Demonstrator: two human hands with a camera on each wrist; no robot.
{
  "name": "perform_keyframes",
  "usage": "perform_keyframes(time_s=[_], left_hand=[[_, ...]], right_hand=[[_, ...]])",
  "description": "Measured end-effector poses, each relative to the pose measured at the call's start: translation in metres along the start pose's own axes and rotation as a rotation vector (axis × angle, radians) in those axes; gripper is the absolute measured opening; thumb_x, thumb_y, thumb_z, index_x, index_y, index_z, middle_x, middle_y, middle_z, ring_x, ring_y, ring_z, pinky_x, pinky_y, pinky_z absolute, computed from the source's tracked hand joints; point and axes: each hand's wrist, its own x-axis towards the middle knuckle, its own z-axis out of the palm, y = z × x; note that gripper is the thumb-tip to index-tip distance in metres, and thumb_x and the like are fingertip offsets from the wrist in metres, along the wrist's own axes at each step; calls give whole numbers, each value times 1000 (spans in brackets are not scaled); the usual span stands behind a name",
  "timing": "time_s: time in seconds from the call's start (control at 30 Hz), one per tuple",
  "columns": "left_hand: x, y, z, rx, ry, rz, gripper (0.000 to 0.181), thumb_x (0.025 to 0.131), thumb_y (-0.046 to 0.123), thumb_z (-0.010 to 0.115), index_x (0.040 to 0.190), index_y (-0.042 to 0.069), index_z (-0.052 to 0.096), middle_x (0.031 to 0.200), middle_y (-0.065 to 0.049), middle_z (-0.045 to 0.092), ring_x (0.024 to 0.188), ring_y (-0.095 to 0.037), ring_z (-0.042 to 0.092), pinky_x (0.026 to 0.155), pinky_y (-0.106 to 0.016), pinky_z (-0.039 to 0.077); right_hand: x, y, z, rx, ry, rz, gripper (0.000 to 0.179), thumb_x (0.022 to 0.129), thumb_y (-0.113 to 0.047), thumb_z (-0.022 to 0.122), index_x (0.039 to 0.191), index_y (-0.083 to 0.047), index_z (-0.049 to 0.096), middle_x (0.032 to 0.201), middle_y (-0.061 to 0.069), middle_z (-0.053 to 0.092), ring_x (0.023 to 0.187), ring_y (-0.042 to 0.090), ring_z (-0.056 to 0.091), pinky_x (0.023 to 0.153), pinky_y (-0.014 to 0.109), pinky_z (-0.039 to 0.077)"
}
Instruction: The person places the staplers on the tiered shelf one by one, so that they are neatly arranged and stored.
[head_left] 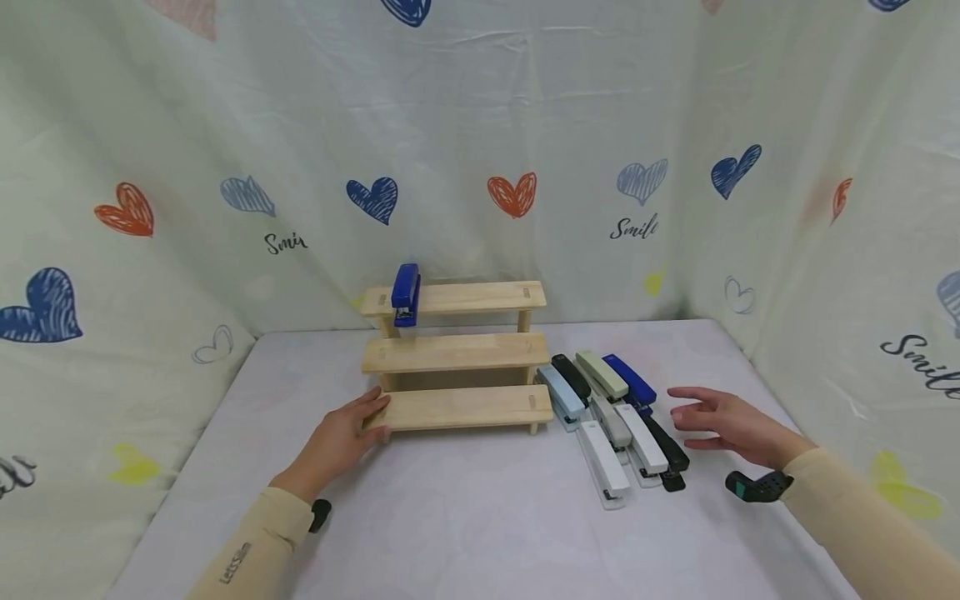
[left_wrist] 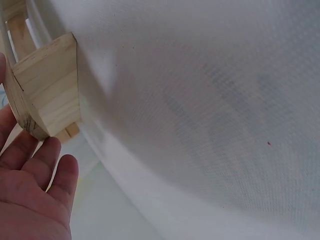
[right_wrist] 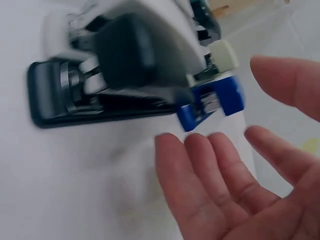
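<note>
A three-step wooden display shelf [head_left: 457,408] stands on the table, and my left hand [head_left: 341,442] holds the left end of its lowest board. In the left wrist view, the fingers [left_wrist: 47,155] lie against the end of that board [left_wrist: 55,82]. A blue stapler [head_left: 406,293] sits across the top step at its left. Right of the shelf several staplers lie close together: light blue [head_left: 561,392], pale green [head_left: 602,372], white [head_left: 603,458], black [head_left: 663,442] and dark blue [head_left: 630,379] among them. My right hand [head_left: 731,425], fingers spread and holding nothing, hovers just right of them.
A white cloth covers the table [head_left: 465,533]. Pale curtains [head_left: 450,100] printed with hearts hang behind it and along both sides. The middle step [head_left: 457,353] of the shelf lies between the upper and lower boards.
</note>
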Motion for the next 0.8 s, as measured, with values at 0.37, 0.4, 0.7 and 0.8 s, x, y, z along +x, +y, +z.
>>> perform_keyframes(time_s=[0.37,0.4,0.7,0.8], left_hand=[[-2,2,0,-6,17,4,56,95,21,71,143,-1,52,153,-19,41,136,-44,39,107,-59,37],[-2,2,0,-8,16,3,56,95,21,71,143,-1,52,153,-19,40,136,-44,39,107,-59,37],[-2,2,1,-9,24,8,57,94,20,72,143,-1,52,153,-19,40,136,-44,39,107,-58,37],[-3,1,1,-11,28,10,57,94,20,72,143,-1,52,153,-19,40,136,-44,39,107,-58,37]], right_hand=[[-19,22,12,49,-147,64,66,103,-27,59,155,-2,28,144,33,39,113,30,60,90,47,55],[-19,23,13,51,-152,62,66,103,-27,58,155,-2,28,144,33,38,113,30,60,90,48,55],[-19,25,17,54,-146,26,65,102,-22,60,156,-4,28,146,39,27,120,33,55,92,49,54],[-17,25,19,80,-135,33,65,100,-19,63,155,-5,32,146,39,25,117,33,55,93,49,53]])
